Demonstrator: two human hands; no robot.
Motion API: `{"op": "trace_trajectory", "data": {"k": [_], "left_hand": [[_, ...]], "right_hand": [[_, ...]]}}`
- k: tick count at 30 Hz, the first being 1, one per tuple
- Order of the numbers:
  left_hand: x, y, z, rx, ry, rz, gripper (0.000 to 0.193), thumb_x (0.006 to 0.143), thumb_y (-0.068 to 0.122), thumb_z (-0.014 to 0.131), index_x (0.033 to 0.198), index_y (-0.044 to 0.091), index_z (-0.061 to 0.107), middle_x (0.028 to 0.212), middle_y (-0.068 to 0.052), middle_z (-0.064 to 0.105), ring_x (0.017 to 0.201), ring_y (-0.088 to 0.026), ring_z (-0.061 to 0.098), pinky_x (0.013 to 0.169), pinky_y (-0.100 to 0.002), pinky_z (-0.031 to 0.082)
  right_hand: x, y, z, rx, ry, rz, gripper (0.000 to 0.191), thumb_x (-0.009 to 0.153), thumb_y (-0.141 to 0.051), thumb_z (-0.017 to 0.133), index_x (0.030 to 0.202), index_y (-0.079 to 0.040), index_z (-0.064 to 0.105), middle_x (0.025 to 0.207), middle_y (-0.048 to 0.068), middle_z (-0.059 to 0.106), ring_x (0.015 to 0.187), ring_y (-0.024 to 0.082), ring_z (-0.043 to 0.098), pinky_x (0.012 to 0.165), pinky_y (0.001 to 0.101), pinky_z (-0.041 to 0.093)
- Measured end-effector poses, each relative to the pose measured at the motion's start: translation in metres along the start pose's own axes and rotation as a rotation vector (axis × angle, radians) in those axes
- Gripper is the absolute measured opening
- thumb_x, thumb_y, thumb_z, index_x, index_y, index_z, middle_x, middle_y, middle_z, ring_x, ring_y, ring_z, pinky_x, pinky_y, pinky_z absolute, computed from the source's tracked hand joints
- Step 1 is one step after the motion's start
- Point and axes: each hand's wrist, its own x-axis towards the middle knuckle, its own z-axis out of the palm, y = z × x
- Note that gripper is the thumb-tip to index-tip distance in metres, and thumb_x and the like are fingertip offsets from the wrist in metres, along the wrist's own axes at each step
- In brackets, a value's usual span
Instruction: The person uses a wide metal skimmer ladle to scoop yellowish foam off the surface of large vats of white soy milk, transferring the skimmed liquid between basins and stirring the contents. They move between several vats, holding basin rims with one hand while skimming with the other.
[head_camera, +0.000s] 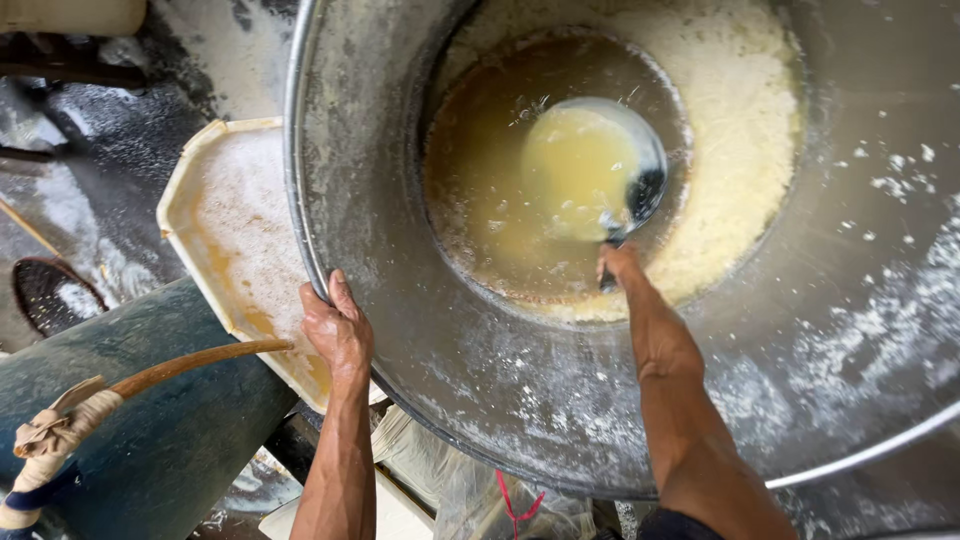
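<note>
While the left hand (337, 325) clamps the vat (420, 400) rim, the right hand (622, 266) grips the ladle (590, 165), its bowl just beyond, handle pointing back along the forearm.

Floor: dark wet concrete (110, 150), streaked with white residue | Left edge: round dark woven sieve (50, 295), laid flat on the floor | Lower left: dark blue-grey rounded barrel (150, 420), crossed by a curved brown wooden stick (190, 362) bound with beige cloth | Bottom: crumpled clear plastic sheeting (460, 490) | Light: soft daylight, diffuse.
</note>
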Motion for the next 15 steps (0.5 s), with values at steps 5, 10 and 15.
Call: {"op": "trace_trajectory", "data": {"k": [5, 10, 15], "left_hand": [[0.003, 0.002, -0.002, -0.013, 0.004, -0.010, 0.033, 0.107, 0.032, 0.061, 0.097, 0.001, 0.054, 0.060, -0.017, 0.057, 0.051, -0.032, 0.058, 0.050, -0.046, 0.044], [0.000, 0.013, -0.009, -0.013, -0.032, -0.046, 0.034, 0.107, 0.034, 0.060, 0.099, 0.001, 0.055, 0.064, -0.021, 0.062, 0.059, -0.041, 0.064, 0.057, -0.052, 0.046], [-0.006, 0.019, -0.010, 0.032, 0.055, 0.097, 0.038, 0.107, 0.036, 0.060, 0.105, -0.001, 0.057, 0.075, -0.028, 0.066, 0.070, -0.050, 0.065, 0.064, -0.058, 0.048]], "right_hand": [[-0.023, 0.027, 0.044, -0.015, -0.195, 0.163, 0.011, 0.090, -0.010, 0.068, 0.088, 0.000, 0.066, 0.067, 0.010, 0.066, 0.052, 0.019, 0.062, 0.047, 0.0359, 0.055], [-0.064, 0.039, 0.059, 0.022, -0.458, 0.044, 0.015, 0.086, -0.013, 0.071, 0.082, -0.001, 0.063, 0.065, 0.009, 0.063, 0.051, 0.019, 0.061, 0.045, 0.0355, 0.056], [-0.133, 0.051, 0.027, 0.038, -0.547, -0.003, 0.017, 0.090, -0.015, 0.066, 0.080, -0.001, 0.062, 0.063, 0.010, 0.063, 0.050, 0.019, 0.060, 0.044, 0.0344, 0.054]]}}
